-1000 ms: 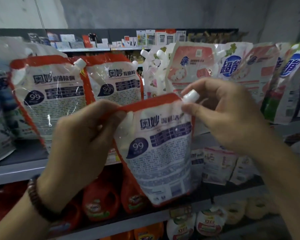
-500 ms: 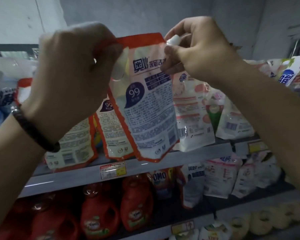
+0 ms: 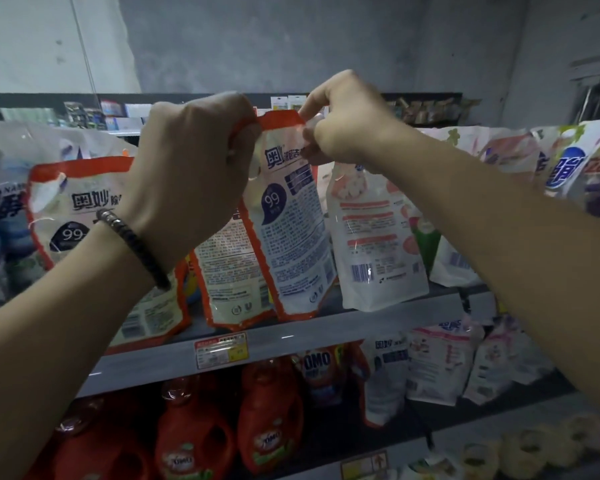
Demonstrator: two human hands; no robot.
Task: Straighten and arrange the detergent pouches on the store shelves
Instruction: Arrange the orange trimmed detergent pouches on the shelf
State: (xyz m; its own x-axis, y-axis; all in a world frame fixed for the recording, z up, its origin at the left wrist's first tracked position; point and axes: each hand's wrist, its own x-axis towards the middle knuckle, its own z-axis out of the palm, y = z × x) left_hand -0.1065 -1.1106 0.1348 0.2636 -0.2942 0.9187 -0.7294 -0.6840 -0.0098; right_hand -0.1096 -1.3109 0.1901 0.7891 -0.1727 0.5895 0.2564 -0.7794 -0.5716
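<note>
The orange-edged pouch (image 3: 291, 237) has come down since half a second ago, its base now at the upper shelf (image 3: 326, 332) between a matching pouch (image 3: 229, 271) and a white pouch (image 3: 374, 237). The left hand (image 3: 191, 168) grips its top left corner and the right hand (image 3: 347, 123) pinches its top right.

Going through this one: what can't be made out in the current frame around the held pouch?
Head view, held pouch: top corners and spout largely covered by the left hand and right hand.
Head view, its base: touching the shelf or not, cannot tell.
Head view, price tag: print blurred.
Head view, left pouch: right side behind the left forearm.
</note>
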